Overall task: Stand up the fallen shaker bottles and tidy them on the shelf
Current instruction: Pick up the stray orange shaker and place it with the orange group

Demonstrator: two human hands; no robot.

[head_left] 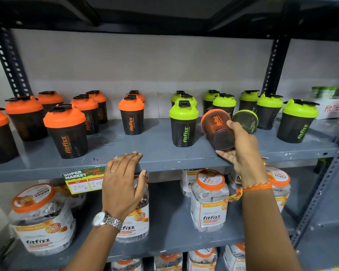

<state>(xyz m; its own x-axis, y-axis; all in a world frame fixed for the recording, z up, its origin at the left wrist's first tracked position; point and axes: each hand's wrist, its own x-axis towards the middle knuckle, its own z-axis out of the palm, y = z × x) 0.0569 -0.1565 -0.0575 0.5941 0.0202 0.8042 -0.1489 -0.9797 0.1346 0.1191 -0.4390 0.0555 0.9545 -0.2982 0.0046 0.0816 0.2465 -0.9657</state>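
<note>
Orange shaker lifted among green ones

Right hand (241,147) grips the tilted orange shaker (217,130) above the shelf (160,145); a fallen green shaker (246,120) lies just behind. Left hand (121,182) rests spread on the shelf edge.

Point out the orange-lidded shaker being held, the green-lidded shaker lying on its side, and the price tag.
orange-lidded shaker (217,130): head view, on its dark tilted body.
green-lidded shaker (245,120): head view, on its round base facing the camera.
price tag (80,182): head view, on its yellow-bordered white panel.

left hand (123,184) lies flat, fingers together, thumb hooked under; right hand (241,151) is raised, fingers curled in a grip.
</note>
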